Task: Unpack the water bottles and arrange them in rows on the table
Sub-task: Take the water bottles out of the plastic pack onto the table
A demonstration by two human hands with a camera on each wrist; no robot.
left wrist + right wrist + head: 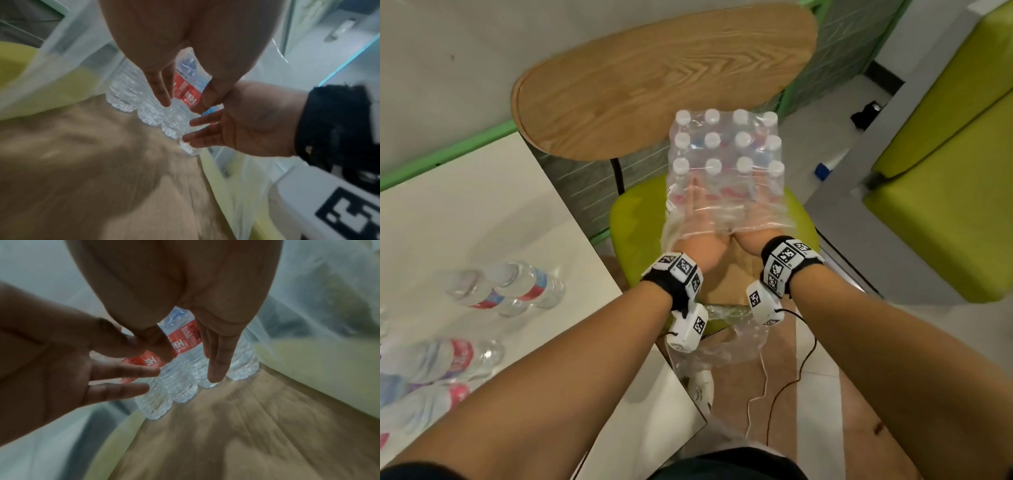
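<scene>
A shrink-wrapped pack of water bottles (726, 150) with white caps stands on the chair seat (739, 274). The near end of its clear wrap is torn open. Both hands are inside that opening. My left hand (698, 219) reaches to the front row with straight fingers, and in the left wrist view the left hand (186, 99) has finger and thumb either side of a red-labelled bottle (185, 78). My right hand (756, 212) lies beside it; in its own view the right hand (191, 363) touches another red-labelled bottle (183, 340) with straight fingers. Several unpacked bottles (517, 287) stand on the white table (482, 212).
The chair has a green rim (630, 219), and loose wrap (736, 346) hangs off its front edge. A round wooden tabletop (654, 78) stands behind the pack. A green sofa (945, 188) is at the right. Cables (791, 370) trail on the floor.
</scene>
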